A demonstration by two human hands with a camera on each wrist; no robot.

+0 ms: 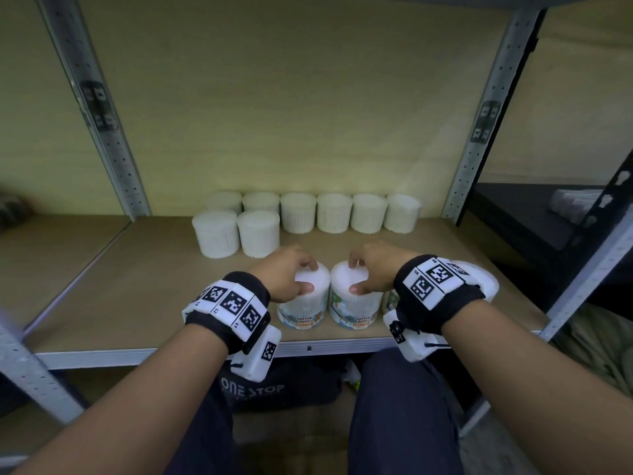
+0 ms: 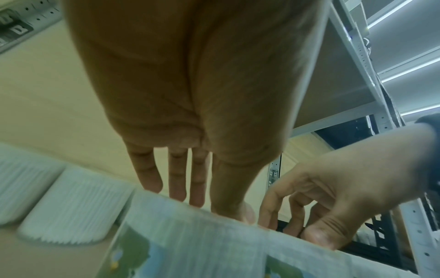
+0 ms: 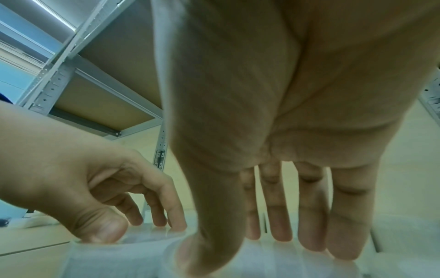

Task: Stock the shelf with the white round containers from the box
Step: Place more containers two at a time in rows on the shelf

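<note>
On wood shelf (image 1: 137, 286): stocked containers (image 1: 298, 214).

white containers (image 1: 298, 214), tan shelf board (image 1: 137, 286); black-and-white checkered wristbands (image 1: 233, 303), grey uprights (image 1: 479, 159)

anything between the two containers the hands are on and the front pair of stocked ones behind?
Nothing. In the head view, bare shelf board separates the left hand's container and the right hand's container from the front pair.
</note>
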